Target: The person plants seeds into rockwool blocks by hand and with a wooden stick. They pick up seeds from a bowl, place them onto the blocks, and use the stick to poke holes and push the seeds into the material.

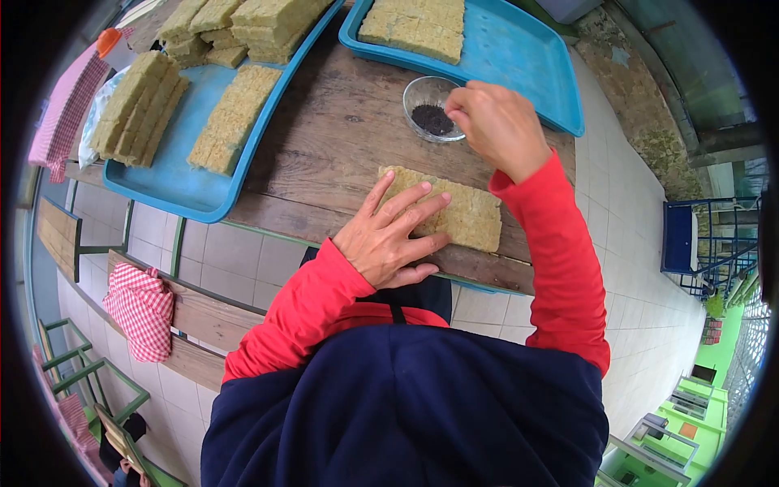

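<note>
My left hand point(396, 234) rests with fingers spread on the left part of a yellowish rockwool slab point(466, 213), which lies flat near the table's front edge. A small clear glass bowl point(414, 91) stands beyond the slab, with dark, fine seed-like grains point(432, 120) in its bottom. Over the bowl's right rim, my right hand point(499, 126) is closed with thumb and fingers pressed together. Whatever it may pinch is hidden or too small to make out.
Two blue trays stand on the wooden table point(324, 138): the left tray point(182, 195) bears several rockwool slabs point(139, 105), some stacked, and the right tray point(519, 53) bears a rockwool piece point(414, 28). A checkered cloth point(139, 312) lies on a bench at left.
</note>
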`<state>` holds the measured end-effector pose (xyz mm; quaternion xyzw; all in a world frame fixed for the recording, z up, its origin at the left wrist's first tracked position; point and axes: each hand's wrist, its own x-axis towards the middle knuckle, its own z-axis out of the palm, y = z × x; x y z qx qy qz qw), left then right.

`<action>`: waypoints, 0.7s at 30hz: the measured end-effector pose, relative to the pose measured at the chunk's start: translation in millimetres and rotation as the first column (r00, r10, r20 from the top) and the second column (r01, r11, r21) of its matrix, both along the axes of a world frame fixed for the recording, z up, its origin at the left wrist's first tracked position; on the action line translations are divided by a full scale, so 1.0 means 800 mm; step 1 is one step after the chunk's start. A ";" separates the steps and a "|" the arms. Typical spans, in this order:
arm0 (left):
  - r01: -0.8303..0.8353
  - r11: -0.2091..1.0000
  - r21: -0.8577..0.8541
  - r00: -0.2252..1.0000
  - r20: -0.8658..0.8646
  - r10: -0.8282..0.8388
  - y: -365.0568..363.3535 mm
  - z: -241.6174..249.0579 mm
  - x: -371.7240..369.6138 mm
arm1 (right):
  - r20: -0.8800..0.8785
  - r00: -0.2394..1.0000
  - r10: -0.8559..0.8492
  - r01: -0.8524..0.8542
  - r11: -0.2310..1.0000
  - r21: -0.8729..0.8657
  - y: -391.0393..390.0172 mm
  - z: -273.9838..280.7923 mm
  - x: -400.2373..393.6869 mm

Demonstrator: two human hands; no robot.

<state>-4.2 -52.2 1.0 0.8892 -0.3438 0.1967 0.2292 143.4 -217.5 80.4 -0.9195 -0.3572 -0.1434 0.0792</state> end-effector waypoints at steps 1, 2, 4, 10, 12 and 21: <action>-0.002 1.000 0.003 1.000 -0.009 0.002 0.000 0.000 0.000 | -0.032 0.999 0.003 -0.005 0.998 -0.069 0.008 -0.003 0.009; -0.003 1.000 0.004 1.000 -0.008 0.003 0.000 -0.001 0.001 | -0.031 1.000 0.004 -0.006 0.998 -0.068 0.015 -0.004 0.015; -0.016 1.000 -0.026 1.000 0.001 0.016 0.000 -0.001 0.000 | -0.162 0.986 -0.046 0.013 0.980 -0.199 0.030 -0.007 0.023; -0.035 0.993 -0.112 0.999 -0.004 0.035 0.003 -0.001 0.002 | -0.163 0.976 -0.142 0.089 0.950 -0.300 0.047 -0.030 0.035; -0.033 0.994 -0.107 0.999 -0.004 0.033 0.003 -0.001 0.002 | -0.163 0.971 -0.173 0.116 0.944 -0.309 0.045 -0.025 0.032; -0.048 0.994 -0.094 0.999 0.012 0.050 0.003 -0.001 0.001 | 0.016 0.997 -0.081 0.080 0.993 0.092 -0.006 0.012 -0.045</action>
